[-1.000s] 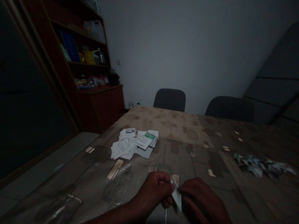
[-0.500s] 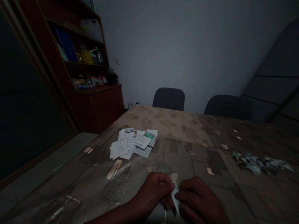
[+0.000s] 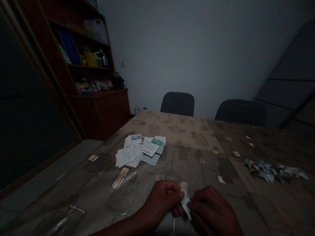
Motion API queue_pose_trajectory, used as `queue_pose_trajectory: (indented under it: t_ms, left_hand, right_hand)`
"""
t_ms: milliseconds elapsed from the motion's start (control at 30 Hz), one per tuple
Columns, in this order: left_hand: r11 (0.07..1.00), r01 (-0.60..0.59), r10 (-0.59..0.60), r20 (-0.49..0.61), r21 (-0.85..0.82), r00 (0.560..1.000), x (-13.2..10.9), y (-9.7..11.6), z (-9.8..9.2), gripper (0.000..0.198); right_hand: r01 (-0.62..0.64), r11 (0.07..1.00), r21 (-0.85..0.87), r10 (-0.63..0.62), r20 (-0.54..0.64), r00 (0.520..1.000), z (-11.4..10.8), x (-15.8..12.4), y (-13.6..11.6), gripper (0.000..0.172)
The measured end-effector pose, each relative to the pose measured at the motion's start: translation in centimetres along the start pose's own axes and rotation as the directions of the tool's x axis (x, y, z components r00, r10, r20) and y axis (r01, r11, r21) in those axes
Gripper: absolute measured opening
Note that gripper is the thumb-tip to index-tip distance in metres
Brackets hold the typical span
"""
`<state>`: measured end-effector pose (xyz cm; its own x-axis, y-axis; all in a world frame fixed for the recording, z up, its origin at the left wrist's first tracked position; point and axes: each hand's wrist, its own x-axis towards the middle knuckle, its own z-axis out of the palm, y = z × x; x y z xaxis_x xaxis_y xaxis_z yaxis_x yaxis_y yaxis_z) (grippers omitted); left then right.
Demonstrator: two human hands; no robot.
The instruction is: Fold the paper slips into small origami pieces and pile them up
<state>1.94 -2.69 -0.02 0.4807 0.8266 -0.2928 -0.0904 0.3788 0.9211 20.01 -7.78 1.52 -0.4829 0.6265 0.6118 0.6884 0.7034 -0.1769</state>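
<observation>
A small folded piece of white paper [image 3: 185, 203], narrow and pointed at its lower end, is pinched at its upper left by my left hand [image 3: 166, 198]. On its right side, the closed fingers of my right hand [image 3: 213, 209] touch the paper's edge. Both hands are low over the near part of the table. Beyond them lies a loose pile of printed paper squares [image 3: 126, 156], one with a green patch. Over on the right sits a cluster of folded paper pieces [image 3: 268, 171] with pointed tips.
A patterned tablecloth [image 3: 197, 137] covers the table. Two dark chairs [image 3: 177, 103] stand at its far side, before a pale wall. At the left is a reddish wooden cabinet [image 3: 110, 108] with bottles and other goods on its shelves. The room is dim.
My right hand has shifted slightly right and down, and more of the folded paper shows between the hands. My left hand keeps its pinch nearly in place.
</observation>
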Motion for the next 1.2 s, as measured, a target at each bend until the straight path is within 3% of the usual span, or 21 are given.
queue_pose_trajectory:
  t_ms: [200, 367, 567, 767, 1200]
  left_hand:
    - [1.000, -0.010, 0.010, -0.007, 0.004, 1.000, -0.1, 0.1, 0.1, 0.027]
    - [1.000, 0.000, 0.000, 0.007, 0.002, 1.000, 0.0, 0.1, 0.1, 0.028]
    - [1.000, 0.029, -0.029, 0.019, 0.005, 0.999, 0.1, -0.2, 0.2, 0.028]
    - [1.000, -0.009, 0.008, 0.047, 0.021, 0.999, 0.1, -0.7, -0.1, 0.027]
    - [0.999, -0.019, 0.018, 0.026, 0.030, 0.999, -0.5, -0.3, 0.3, 0.023]
  right_hand:
    - [-0.031, 0.998, 0.063, 0.026, 0.081, 0.996, -0.1, 0.2, -0.2, 0.017]
    - [-0.003, 0.998, 0.058, 0.000, 0.058, 0.998, -0.3, 0.7, -0.2, 0.018]
    - [-0.139, 0.977, 0.164, 0.126, 0.082, 0.989, 0.3, 0.1, -0.4, 0.016]
    - [-0.408, 0.835, 0.369, 0.384, 0.140, 0.913, 1.2, -0.5, -0.7, 0.014]
    - [-0.611, 0.703, 0.365, 0.618, 0.111, 0.778, 1.8, -0.5, -1.1, 0.013]
